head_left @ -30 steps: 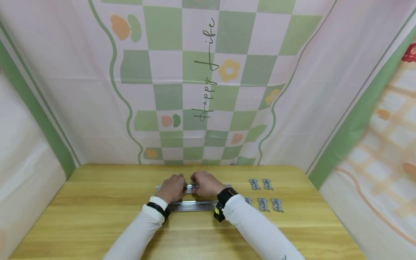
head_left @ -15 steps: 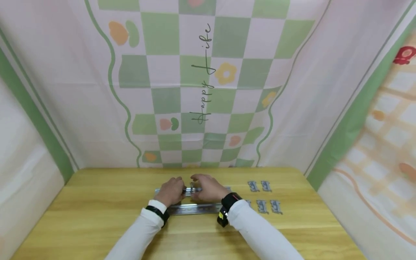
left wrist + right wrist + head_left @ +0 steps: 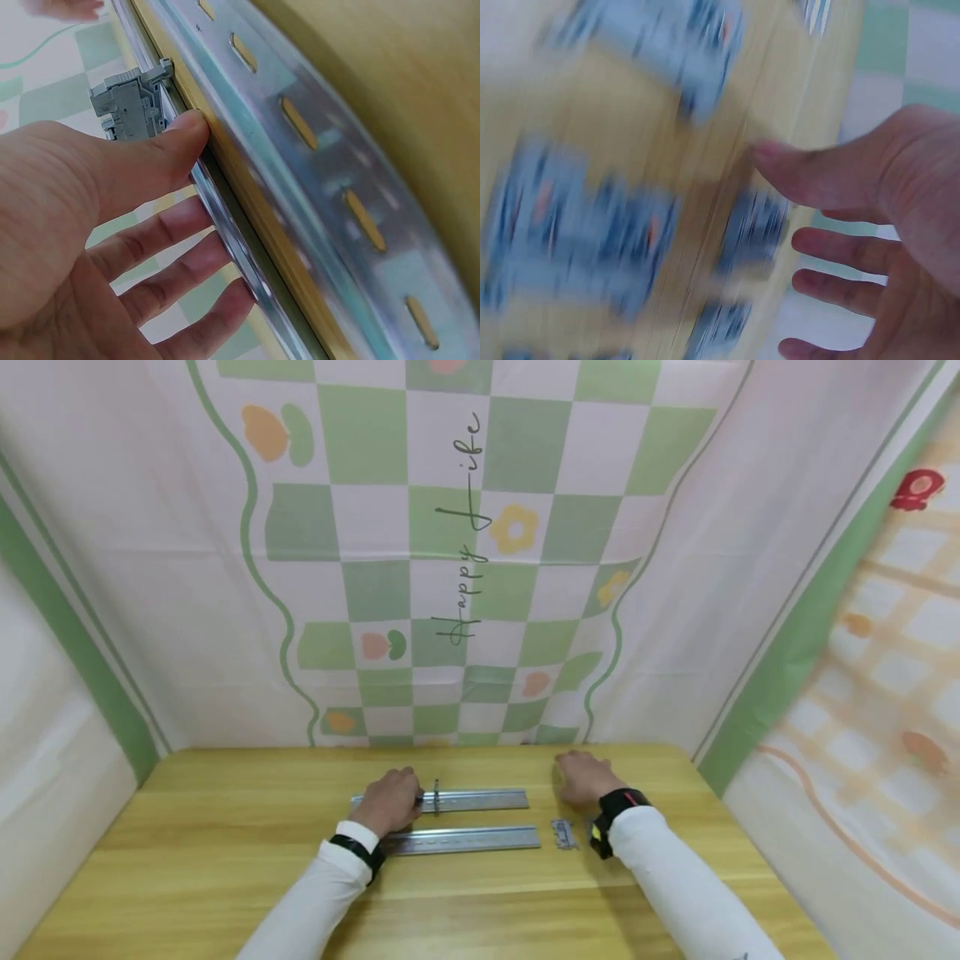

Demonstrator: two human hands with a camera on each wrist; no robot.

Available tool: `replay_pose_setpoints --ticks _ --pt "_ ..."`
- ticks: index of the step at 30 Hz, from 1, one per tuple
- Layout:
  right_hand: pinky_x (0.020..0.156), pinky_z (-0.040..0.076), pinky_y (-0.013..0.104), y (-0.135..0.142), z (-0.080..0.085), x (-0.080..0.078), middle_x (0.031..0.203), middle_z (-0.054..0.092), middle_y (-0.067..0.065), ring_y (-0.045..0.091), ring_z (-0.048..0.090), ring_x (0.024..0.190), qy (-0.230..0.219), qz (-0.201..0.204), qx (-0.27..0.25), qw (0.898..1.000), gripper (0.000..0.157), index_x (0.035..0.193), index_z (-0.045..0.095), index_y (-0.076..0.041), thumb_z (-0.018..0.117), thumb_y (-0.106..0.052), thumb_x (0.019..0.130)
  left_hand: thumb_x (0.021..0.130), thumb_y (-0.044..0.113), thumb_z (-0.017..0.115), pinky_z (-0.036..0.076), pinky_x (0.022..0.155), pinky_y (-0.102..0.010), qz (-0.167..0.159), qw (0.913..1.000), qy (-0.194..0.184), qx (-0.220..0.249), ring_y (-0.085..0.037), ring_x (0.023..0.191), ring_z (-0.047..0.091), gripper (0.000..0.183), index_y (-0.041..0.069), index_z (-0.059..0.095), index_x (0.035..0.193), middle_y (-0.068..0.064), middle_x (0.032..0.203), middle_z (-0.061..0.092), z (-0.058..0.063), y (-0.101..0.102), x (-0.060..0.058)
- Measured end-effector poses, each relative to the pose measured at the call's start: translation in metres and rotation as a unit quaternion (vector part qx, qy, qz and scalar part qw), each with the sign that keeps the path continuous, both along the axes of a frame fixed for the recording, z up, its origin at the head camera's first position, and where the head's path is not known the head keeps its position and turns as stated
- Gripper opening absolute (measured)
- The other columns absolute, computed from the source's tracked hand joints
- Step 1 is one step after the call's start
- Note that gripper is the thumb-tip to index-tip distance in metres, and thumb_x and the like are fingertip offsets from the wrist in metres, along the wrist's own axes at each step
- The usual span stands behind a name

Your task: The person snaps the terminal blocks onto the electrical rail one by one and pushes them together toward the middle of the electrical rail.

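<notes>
While my left hand (image 3: 390, 803) is pinching the far DIN rail (image 3: 483, 799) toward its left end, thumb on one side and fingers along the other, my right hand (image 3: 587, 778) is grasping nothing, hovering over the counter (image 3: 225, 877) beyond the rails' right ends with thumb and fingers standing apart. A mounted grey terminal block (image 3: 131, 109) is standing upright on the far rail, just right of my left hand; I cannot tell how firmly it is sitting there. Closer to me, the near DIN rail (image 3: 472, 839) is lying parallel to the far one, its slots showing. A loose terminal block (image 3: 563, 834) is lying just beside its right end. More terminal blocks (image 3: 577, 232) are lying spread about near my right hand, all blurring; whether my fingertips are touching any, I cannot tell. Black bands (image 3: 630, 797) are circling my wrists at the white sleeves (image 3: 678, 877). Behind the counter, a green-and-white checked cloth (image 3: 450, 527) is hanging.
</notes>
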State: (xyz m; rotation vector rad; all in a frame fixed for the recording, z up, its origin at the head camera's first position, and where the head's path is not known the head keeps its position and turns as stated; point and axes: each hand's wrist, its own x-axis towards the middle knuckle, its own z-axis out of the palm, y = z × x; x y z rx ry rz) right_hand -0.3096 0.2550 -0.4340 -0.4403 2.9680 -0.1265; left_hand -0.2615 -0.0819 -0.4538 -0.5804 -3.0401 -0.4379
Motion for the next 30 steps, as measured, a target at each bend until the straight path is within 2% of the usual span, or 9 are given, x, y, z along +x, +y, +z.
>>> replay_pose_setpoints --ticks 3,7,10,14,20,23,27,30 --pt "0.092 0.022 0.074 0.019 0.002 0.001 0.129 0.05 0.019 0.043 0.043 0.119 -0.027 -0.015 0.023 0.999 0.056 0.128 0.053 -0.006 0.071 -0.02 0.076 0.078 0.019 0.076 0.051 0.066 -0.04 0.0 1.0 0.0 -0.002 -0.022 0.078 0.054 0.011 0.01 0.069 0.08 -0.002 0.082 0.053 0.001 -0.001 0.001" --pt "0.093 0.023 0.072 0.028 0.003 0.003 0.123 0.054 0.015 0.039 0.048 0.115 -0.039 -0.026 0.035 0.998 0.059 0.127 0.055 -0.008 0.076 -0.026 0.075 0.078 0.019 0.075 0.052 0.066 -0.041 0.001 1.0 -0.001 0.0 -0.023 0.079 0.054 0.012 0.009 0.069 0.081 -0.003 0.082 0.053 0.003 -0.002 0.002" --pt "0.095 0.021 0.072 0.029 0.004 0.003 0.122 0.056 0.015 0.039 0.048 0.115 -0.032 -0.027 0.034 0.999 0.058 0.125 0.056 -0.007 0.077 -0.026 0.075 0.077 0.019 0.076 0.052 0.066 -0.042 -0.001 1.0 0.0 0.002 -0.024 0.079 0.054 0.014 0.008 0.07 0.084 -0.003 0.082 0.053 0.003 -0.002 0.002" --pt "0.095 0.019 0.072 0.03 0.005 0.004 0.117 0.059 0.013 0.037 0.051 0.111 -0.013 -0.022 0.047 0.999 0.051 0.118 0.061 -0.007 0.079 -0.025 0.074 0.078 0.019 0.075 0.052 0.064 -0.041 -0.006 1.0 0.005 0.0 -0.023 0.078 0.054 0.011 0.01 0.07 0.08 -0.003 0.081 0.052 0.001 -0.001 0.001" --pt "0.088 0.032 0.063 0.029 0.006 0.004 0.105 0.063 0.01 0.032 0.056 0.098 0.01 -0.004 0.077 0.997 0.047 0.11 0.064 -0.007 0.082 -0.019 0.069 0.078 0.019 0.075 0.051 0.064 -0.04 -0.008 0.9999 0.01 -0.008 -0.022 0.077 0.053 0.011 0.011 0.068 0.076 -0.003 0.081 0.052 -0.002 -0.001 -0.002" --pt "0.088 0.033 0.062 0.029 0.006 0.003 0.107 0.062 0.01 0.032 0.056 0.1 0.012 0.007 0.078 0.997 0.051 0.112 0.063 -0.008 0.084 -0.019 0.067 0.078 0.019 0.075 0.051 0.064 -0.04 -0.007 0.9999 0.008 -0.009 -0.022 0.077 0.053 0.011 0.011 0.068 0.076 -0.003 0.081 0.052 -0.001 -0.001 -0.002" --pt "0.094 0.028 0.066 0.029 0.004 0.002 0.116 0.06 0.011 0.034 0.053 0.109 0.01 0.017 0.06 0.998 0.057 0.117 0.062 -0.009 0.084 -0.021 0.066 0.078 0.018 0.074 0.051 0.065 -0.041 -0.005 0.9999 0.007 -0.007 -0.023 0.077 0.053 0.01 0.011 0.067 0.074 -0.003 0.081 0.052 -0.001 -0.001 -0.002" --pt "0.095 0.025 0.069 0.028 0.002 0.0 0.117 0.06 0.011 0.037 0.051 0.112 0.009 0.032 0.049 0.998 0.054 0.115 0.063 -0.011 0.084 -0.021 0.066 0.077 0.017 0.074 0.051 0.064 -0.041 -0.008 0.9999 0.01 -0.004 -0.023 0.076 0.053 0.011 0.011 0.066 0.073 -0.003 0.08 0.052 -0.001 -0.001 -0.001"
